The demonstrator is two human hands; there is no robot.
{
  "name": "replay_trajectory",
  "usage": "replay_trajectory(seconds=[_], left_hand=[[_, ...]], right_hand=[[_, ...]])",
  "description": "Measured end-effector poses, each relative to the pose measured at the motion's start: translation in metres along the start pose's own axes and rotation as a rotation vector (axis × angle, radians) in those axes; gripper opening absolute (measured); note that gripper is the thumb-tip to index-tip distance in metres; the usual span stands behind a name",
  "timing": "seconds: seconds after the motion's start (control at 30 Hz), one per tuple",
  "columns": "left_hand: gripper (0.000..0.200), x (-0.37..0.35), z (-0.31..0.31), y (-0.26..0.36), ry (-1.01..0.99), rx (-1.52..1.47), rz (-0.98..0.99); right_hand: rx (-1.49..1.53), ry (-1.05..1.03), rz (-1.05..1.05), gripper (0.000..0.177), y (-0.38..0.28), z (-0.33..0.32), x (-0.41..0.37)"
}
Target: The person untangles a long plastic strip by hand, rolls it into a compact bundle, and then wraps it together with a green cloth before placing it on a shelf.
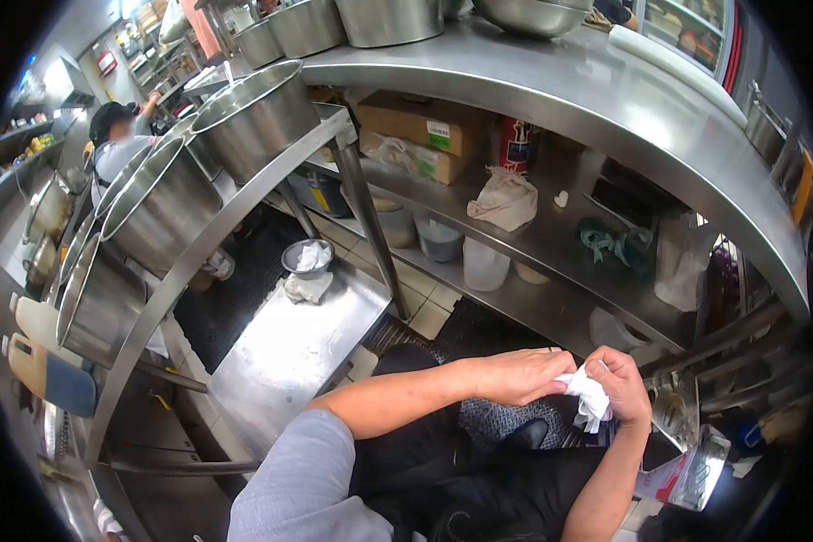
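A bunched white cloth or paper (589,398) is held between my two hands above my lap. My left hand (526,376) comes from the left, its fingers closed on one end of the white piece. On the other side, my right hand (621,387) pinches the same piece, and its loose end hangs below the fingers. On the low metal table (275,375) to the left stands a small metal bowl (291,263) with white material (313,256) in it. A crumpled pale cloth (307,288) lies beside the bowl.
Large steel pots (163,212) line a rack at the left. A steel counter (551,68) curves overhead, above shelves with a cardboard box (415,122), a cloth bundle (504,199) and containers. A metal tin (696,470) stands at the right. Another person (117,154) is at the far left.
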State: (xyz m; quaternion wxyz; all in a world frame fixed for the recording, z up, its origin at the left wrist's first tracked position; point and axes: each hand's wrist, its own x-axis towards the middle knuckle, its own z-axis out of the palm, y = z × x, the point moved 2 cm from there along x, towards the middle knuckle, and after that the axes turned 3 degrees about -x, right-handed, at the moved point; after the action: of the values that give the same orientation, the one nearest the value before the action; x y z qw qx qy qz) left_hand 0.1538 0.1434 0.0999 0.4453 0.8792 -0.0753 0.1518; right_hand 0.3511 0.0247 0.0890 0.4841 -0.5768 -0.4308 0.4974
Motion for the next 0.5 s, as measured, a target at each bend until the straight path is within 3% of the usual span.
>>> replay_trajectory(seconds=[0.07, 0.3, 0.4, 0.5], left_hand=[[0.024, 0.000, 0.002, -0.005, 0.098, -0.055, -0.069], [0.052, 0.003, 0.007, -0.003, 0.125, -0.017, 0.083], [0.057, 0.005, 0.000, 0.006, 0.037, -0.067, -0.045], [0.051, 0.006, -0.003, 0.011, 0.096, -0.047, -0.051]], right_hand=[[0.065, 0.035, -0.011, 0.019, -0.001, 0.005, 0.004], [0.421, 0.020, -0.034, 0.017, -0.002, 0.022, 0.010], [0.464, 0.053, -0.049, 0.020, -0.002, 0.031, 0.012], [0.424, 0.105, -0.086, 0.015, 0.013, 0.031, 0.021]])
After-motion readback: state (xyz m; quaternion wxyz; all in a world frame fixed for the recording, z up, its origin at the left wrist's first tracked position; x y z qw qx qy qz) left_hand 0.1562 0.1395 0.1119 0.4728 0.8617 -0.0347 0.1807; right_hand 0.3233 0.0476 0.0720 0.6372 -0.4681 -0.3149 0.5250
